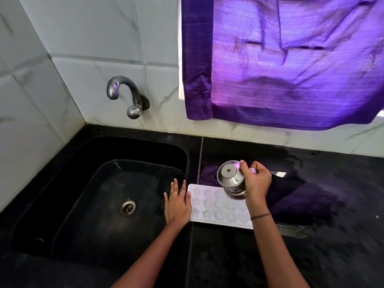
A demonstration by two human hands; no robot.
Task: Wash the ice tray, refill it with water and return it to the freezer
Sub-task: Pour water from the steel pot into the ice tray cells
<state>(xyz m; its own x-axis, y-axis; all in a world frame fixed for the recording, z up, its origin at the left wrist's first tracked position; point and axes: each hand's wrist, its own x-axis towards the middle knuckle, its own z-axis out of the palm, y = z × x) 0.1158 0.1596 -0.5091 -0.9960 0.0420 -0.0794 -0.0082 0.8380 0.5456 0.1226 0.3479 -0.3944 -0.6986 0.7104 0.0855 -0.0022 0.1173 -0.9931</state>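
A white ice tray (pixel 209 206) with star-shaped and round moulds lies flat on the black counter, just right of the sink. My left hand (pixel 177 203) rests flat, fingers apart, against the tray's left end and holds nothing. A small steel pot (pixel 231 179) is gripped in my right hand (pixel 256 182) and tipped over the tray's right half, its base turned toward the camera. The pot and my wrist hide the tray's right end. I cannot see whether water is pouring.
A black sink (pixel 99 196) with a metal drain (pixel 127 207) fills the left. A chrome tap (pixel 124 94) juts from the tiled wall above it. A purple curtain (pixel 280 59) hangs at upper right. The counter (pixel 332 235) looks wet, and a dark cloth (pixel 291 196) lies behind the tray.
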